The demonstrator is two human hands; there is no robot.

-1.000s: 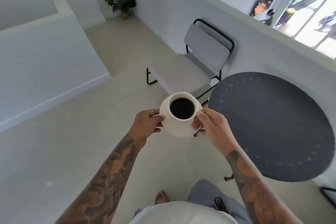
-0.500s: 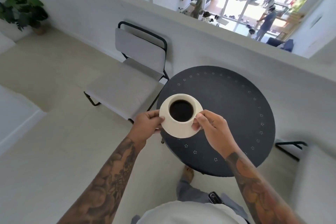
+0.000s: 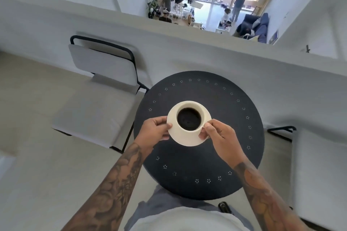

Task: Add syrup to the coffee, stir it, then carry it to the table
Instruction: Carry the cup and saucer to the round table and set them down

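Lowering it is all that's left, I'd say: table (image 3: 216, 165) sits right under both hands. Keep the saucer (image 3: 185, 139) level; cup (image 3: 189, 118) of coffee looks pretty full. Left hand (image 3: 155, 130) and right hand (image 3: 218, 138) each pinch a saucer edge, so let both go together.

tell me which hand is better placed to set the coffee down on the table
Neither alone: the left hand and right hand each pinch an opposite edge of the saucer under the cup, above the round table. Lower with both, keeping the grip level.
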